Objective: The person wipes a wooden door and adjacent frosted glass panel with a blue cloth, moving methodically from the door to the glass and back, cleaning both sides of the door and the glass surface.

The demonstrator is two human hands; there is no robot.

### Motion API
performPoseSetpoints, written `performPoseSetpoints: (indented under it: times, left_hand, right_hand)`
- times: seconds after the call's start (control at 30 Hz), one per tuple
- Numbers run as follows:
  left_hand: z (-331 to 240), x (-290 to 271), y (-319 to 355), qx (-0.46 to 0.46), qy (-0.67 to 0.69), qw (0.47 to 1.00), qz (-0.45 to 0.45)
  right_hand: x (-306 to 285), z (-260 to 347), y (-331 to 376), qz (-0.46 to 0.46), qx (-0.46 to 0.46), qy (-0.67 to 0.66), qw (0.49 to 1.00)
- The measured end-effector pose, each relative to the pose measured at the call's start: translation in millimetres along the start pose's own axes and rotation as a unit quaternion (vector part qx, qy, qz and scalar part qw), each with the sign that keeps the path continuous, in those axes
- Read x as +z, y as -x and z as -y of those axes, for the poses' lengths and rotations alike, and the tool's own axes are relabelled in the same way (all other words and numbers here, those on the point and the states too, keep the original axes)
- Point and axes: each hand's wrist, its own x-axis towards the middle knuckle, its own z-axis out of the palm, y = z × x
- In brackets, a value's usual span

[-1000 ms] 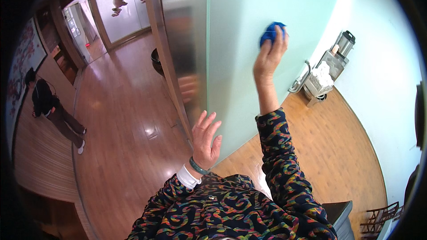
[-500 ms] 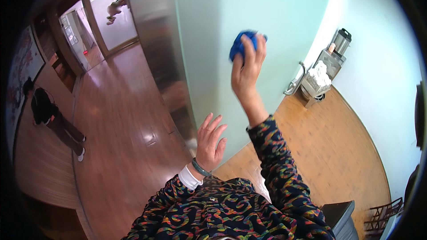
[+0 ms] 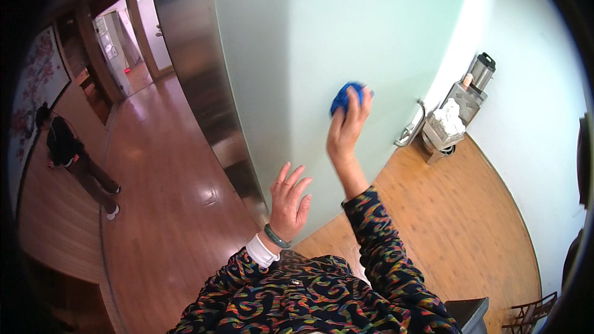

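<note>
A pale green frosted glass door fills the middle of the head view. My right hand presses a bunched blue cloth on the glass, left of and above the metal door handle. The fingers are wrapped over the cloth, which hides part of it. My left hand is raised in front of the door's lower left edge, fingers apart and holding nothing. A bracelet circles its wrist. Whether the left fingertips touch the glass I cannot tell.
A brushed metal strip borders the door on the left. Beyond it, another person stands by the wall in a wood-floored corridor. At right, a metal urn and white cloths stand near the wall. A dark chair is at lower right.
My right hand has moved down the glass with the blue cloth. The left hand stays raised and open, nearly unmoved. The view has shifted slightly.
</note>
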Motion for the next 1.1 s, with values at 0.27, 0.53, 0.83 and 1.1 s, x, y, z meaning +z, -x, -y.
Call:
performPoseSetpoints:
  times: [0.27,0.53,0.83,1.1]
  left_hand:
    - [0,-11,8,0.011,0.003,0.997,-0.082]
    - [3,-16,6,0.043,0.021,0.98,-0.192]
    - [7,-1,9,0.036,0.053,0.99,-0.125]
    - [-2,-1,-2,0.027,0.049,0.995,-0.082]
  right_hand:
    - [12,38,-86,-0.094,-0.022,-0.006,0.995]
    - [16,121,-45,0.064,-0.295,-0.089,0.949]
    - [-10,-20,-54,-0.097,0.015,-0.02,0.995]
    - [0,20,42,0.031,0.017,-0.029,0.999]
